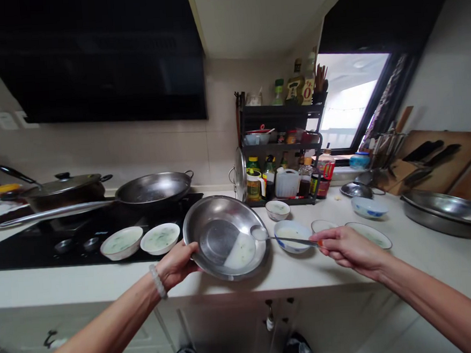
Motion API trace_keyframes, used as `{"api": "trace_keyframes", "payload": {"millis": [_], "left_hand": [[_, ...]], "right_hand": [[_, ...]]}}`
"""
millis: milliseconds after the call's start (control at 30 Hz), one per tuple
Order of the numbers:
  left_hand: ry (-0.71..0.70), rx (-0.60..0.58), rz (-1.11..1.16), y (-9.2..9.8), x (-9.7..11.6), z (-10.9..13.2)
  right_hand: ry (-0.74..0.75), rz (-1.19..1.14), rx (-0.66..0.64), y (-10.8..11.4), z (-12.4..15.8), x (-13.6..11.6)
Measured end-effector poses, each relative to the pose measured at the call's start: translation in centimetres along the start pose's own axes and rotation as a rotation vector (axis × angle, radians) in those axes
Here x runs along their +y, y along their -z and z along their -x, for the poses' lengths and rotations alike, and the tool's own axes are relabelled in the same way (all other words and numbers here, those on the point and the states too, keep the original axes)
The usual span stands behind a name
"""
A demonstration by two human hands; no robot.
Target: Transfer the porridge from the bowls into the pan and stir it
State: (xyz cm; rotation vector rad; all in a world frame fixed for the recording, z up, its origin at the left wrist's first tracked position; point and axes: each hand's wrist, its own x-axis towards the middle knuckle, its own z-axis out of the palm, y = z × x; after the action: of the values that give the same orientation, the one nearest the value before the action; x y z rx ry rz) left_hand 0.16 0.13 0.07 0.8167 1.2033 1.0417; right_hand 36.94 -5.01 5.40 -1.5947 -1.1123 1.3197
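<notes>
Left hand [180,263] clamps the steel basin [213,240] to its right — right hand [351,250] grips the ladle [259,233] pointing left.

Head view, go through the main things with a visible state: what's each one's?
Metal basin: tilted, some pale liquid pooled inside.
Ladle: scoop at basin's right side.
Left hand: gripping basin.
Right hand: gripping ladle.
Wok: uncovered.
Pan: lid on.
Two bowls by stove knobs: holding pale liquid.
Knives: in block.
</notes>
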Motion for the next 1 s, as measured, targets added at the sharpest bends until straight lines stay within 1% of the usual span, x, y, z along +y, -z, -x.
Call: {"api": "trace_keyframes", "payload": {"millis": [133,267,367,467,533,667,733,833,900,967,1000], "left_hand": [[-0.007,0.006,0.003,-0.1,0.1,0.1],[-0.003,0.027,-0.014,0.0,0.2,0.2],[-0.006,0.029,-0.013,0.1,0.1,0.2],[-0.008,0.030,-0.006,0.3,0.0,0.1],[-0.007,0.034,-0.005,0.3,0.0,0.0],[-0.004,0.045,-0.011,0.3,-0.1,-0.1],[-0.005,0.041,-0.010,0.3,-0.1,-0.1],[-0.003,0.033,-0.010,0.4,-0.1,-0.2],[-0.004,0.032,-0.002,0.5,-0.1,-0.3],[-0.005,0.027,0.007,0.5,-0.2,-0.3],[-0.004,0.023,0.010,0.5,-0.2,-0.3]], "right_hand": [[0.013,-0.040,0.027,1.9,0.3,-0.3],[0.002,-0.018,0.097,3.4,0.5,-0.2],[0.022,0.065,0.176,4.1,0.6,0.3],[0.082,0.245,0.251,4.7,0.3,1.3],[0.200,0.453,0.278,5.1,0.0,2.1],[0.535,0.918,0.340,5.6,-0.4,3.9],[0.711,1.077,0.381,5.7,-0.4,4.8],[0.978,1.254,0.404,5.8,-0.3,6.2],[1.069,1.332,0.417,6.0,-0.3,6.8],[1.072,1.319,0.427,6.0,-0.2,7.0],[1.043,1.273,0.432,5.8,-0.2,6.8]]}}
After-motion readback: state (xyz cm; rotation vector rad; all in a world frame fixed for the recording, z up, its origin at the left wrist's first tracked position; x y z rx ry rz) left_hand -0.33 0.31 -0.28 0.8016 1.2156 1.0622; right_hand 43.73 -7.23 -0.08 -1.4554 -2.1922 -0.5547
